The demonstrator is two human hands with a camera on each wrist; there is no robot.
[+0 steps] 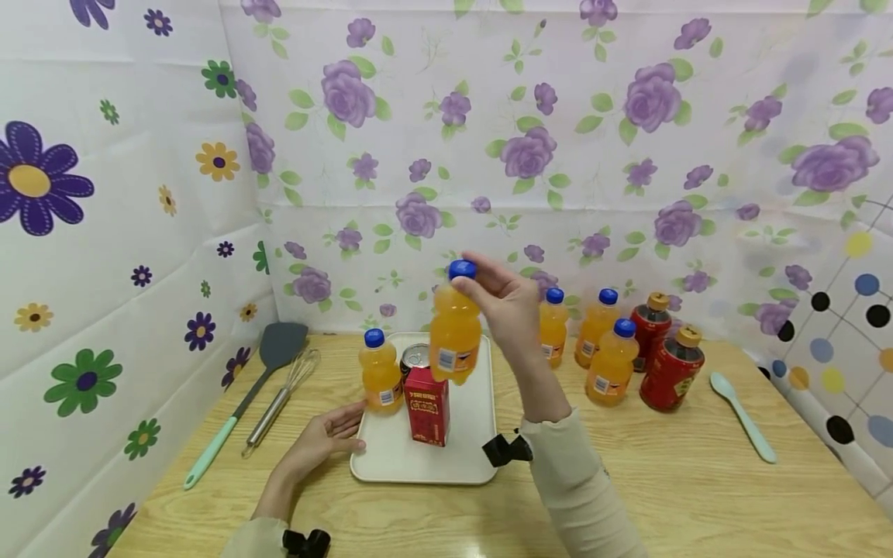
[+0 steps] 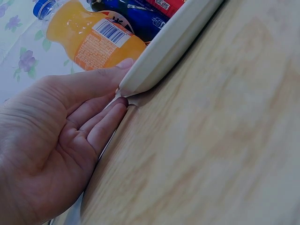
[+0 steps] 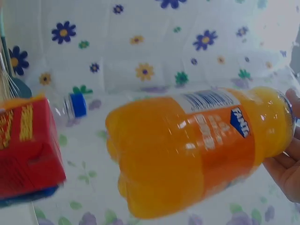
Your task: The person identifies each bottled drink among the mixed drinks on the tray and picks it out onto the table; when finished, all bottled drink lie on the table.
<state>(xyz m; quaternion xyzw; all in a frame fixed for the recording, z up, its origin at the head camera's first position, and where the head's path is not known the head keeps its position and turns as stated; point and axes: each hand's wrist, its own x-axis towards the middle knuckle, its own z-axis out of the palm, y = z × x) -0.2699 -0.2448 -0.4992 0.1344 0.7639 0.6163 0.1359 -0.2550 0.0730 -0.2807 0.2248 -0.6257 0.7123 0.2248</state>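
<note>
My right hand (image 1: pixel 505 302) pinches an orange soda bottle (image 1: pixel 455 333) by its blue cap and neck, holding it upright above the tray. The bottle's ridged base (image 3: pixel 136 168) shows off the surface in the right wrist view. My left hand (image 1: pixel 322 438) grips the left edge of the white tray (image 1: pixel 460 465), thumb at the rim and fingers low against its side in the left wrist view. On the tray stand another orange soda bottle (image 1: pixel 380 376), a red drink carton (image 1: pixel 428 407) and a dark can (image 1: pixel 415 356), partly hidden behind the carton.
Right of the tray stand several orange soda bottles (image 1: pixel 608 372) and two dark red bottles with tan caps (image 1: pixel 671 372). A pale green spoon (image 1: pixel 743 418) lies far right. On the left lie a spatula (image 1: pixel 258 384) and a whisk (image 1: pixel 282 399). Flowered cloth (image 1: pixel 446 155) hangs behind.
</note>
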